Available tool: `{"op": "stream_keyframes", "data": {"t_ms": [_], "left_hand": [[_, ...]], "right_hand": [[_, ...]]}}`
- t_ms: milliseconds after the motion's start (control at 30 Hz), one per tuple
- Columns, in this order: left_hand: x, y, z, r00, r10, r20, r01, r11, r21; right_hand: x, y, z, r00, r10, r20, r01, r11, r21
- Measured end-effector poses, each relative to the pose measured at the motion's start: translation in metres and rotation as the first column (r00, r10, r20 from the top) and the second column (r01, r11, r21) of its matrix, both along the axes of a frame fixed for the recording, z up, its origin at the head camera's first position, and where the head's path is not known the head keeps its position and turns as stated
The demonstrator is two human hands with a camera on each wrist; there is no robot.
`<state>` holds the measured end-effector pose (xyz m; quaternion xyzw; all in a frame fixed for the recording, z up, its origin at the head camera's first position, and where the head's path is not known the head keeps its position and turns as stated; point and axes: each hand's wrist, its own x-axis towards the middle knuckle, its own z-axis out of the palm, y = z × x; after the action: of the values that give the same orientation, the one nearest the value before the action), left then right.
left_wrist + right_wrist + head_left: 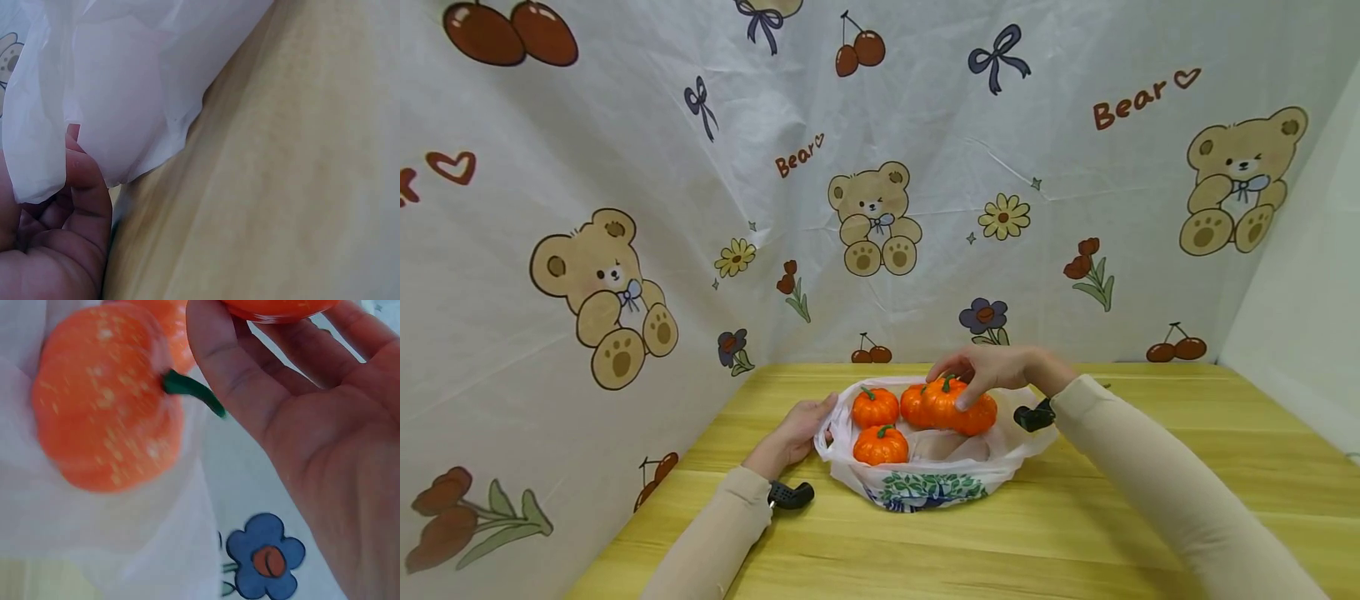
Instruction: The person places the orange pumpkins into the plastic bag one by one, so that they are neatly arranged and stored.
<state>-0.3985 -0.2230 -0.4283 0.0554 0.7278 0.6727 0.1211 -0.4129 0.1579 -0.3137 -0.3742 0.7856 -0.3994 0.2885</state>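
A white plastic bag [928, 490] with a printed green tree lies spread on the table, its mouth facing up. At its left rim, my left hand [800, 429] grips the thin plastic; the left wrist view shows the fingers [87, 178] curled around a fold of it. Over the bag's right half, my right hand [996, 367] holds a small orange toy pumpkin [942, 404] between thumb and fingers. Two more pumpkins, one behind [875, 408] and one in front [881, 447], sit on the bag's left side. Others, including a speckled pumpkin [106, 406], are partly hidden by the held one.
The bag stands on a yellow wood-grain table [880, 554]. A white curtain [940, 283] printed with bears and flowers hangs behind and to the left, and a plain white wall [1300, 333] rises at the right. Each wrist carries a small black camera [792, 496].
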Motion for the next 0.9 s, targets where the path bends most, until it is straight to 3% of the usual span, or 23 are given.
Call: {"op": "stream_keyframes", "data": {"t_ms": [300, 567, 900], "left_hand": [[0.001, 0.000, 0.000, 1.000, 0.007, 0.002, -0.007, 1.000, 0.003], [-0.001, 0.001, -0.002, 1.000, 0.009, -0.001, -0.009, 1.000, 0.004], [-0.003, -0.001, -0.003, 1.000, 0.024, -0.004, -0.024, 1.000, -0.007]], "right_hand": [[0.003, -0.025, -0.020, 1.000, -0.006, -0.025, 0.008, 0.996, 0.094], [0.008, -0.038, -0.025, 0.998, 0.049, -0.026, -0.045, 0.991, 0.127], [0.011, -0.041, -0.036, 0.999, 0.034, -0.013, -0.031, 0.985, 0.172]]}}
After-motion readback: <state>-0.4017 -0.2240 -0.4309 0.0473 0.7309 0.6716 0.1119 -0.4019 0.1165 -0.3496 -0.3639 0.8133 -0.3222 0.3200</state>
